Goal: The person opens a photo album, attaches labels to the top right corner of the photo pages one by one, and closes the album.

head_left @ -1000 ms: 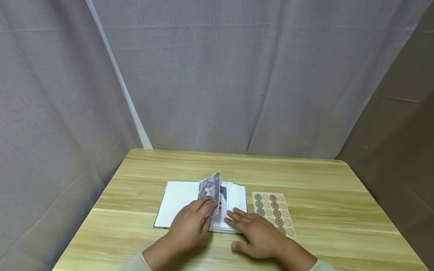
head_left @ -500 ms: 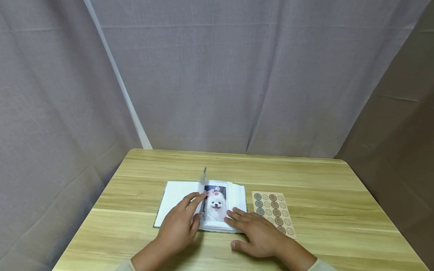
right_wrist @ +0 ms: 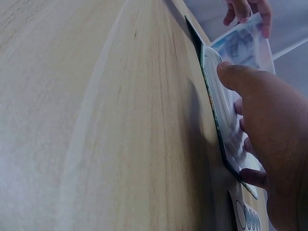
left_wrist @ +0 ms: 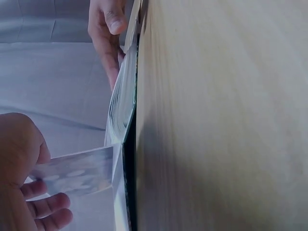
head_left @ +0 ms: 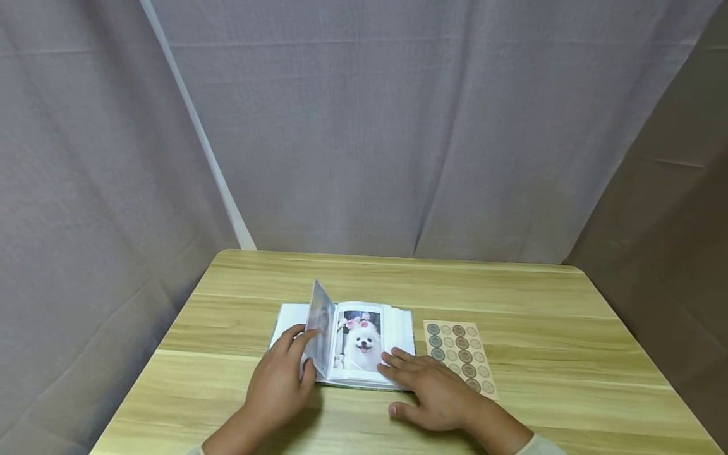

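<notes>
An open photo album [head_left: 398, 328] lies on the table, its right-hand page bearing a photo of a white fluffy dog [head_left: 362, 347] with pink flowers on its head. My left hand [head_left: 279, 382] pinches the outer edge of a raised clear album page [head_left: 321, 332], which stands tilted leftward over the white inside cover. In the left wrist view, thumb and fingers lie on either side of that page [left_wrist: 86, 171]. My right hand [head_left: 435, 388] rests with extended fingers on the right-hand pages near their lower right corner.
A sheet of round stickers [head_left: 455, 354] lies just right of the album, partly behind my right hand. The wooden table [head_left: 540, 328] has grey curtains [head_left: 341, 139] behind it and at its sides.
My left hand has moved left, turning the album page from over the right side past upright, which uncovers the dog photo. My right hand has stayed in place.
</notes>
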`<state>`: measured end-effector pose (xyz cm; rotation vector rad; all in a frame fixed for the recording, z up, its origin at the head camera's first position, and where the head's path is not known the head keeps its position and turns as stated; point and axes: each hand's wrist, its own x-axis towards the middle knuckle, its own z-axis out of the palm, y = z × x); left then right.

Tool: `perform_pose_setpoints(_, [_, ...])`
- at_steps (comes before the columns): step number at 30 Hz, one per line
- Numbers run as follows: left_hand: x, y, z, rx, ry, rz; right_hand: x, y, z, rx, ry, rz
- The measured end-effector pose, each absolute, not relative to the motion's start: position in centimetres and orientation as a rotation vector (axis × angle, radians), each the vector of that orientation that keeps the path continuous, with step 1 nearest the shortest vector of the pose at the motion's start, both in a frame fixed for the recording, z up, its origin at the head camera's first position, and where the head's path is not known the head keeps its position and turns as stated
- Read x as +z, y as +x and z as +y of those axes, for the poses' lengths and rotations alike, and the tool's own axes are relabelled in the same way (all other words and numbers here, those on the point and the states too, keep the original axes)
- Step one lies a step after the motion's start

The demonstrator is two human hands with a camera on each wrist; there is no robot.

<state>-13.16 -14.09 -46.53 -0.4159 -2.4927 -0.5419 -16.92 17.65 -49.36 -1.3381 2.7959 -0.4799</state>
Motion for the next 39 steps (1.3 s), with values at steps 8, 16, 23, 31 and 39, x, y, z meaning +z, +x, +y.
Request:
perform_pose_setpoints(8, [-46.7,-12.9,-14.8,-0.560,-0.253,-2.522,-49.5,-17.0,17.7,-0.493,-1.334,2.791])
perform_pose_setpoints(16, [-46.7,-12.8,-15.3,-0.517,-0.111,-2.586,-49.4,-17.1,17.8,-0.506,-1.331,2.781])
perform_pose_setpoints(23, [-46.5,-12.5,-15.4,-0.443,-0.011,-2.751,-49.3,-17.0,17.7,-0.509,-1.329,2.775])
perform_pose_setpoints(31, [-46.7,-12.6,-15.5,-0.377,0.054,-2.950,-49.5,-16.9,17.7,-0.496,-1.334,2.787])
perform_pose_setpoints(39, [-46.8,-12.6,-15.5,-0.324,0.065,-3.073,-49.5,-16.6,17.7,-0.418,-1.310,2.802])
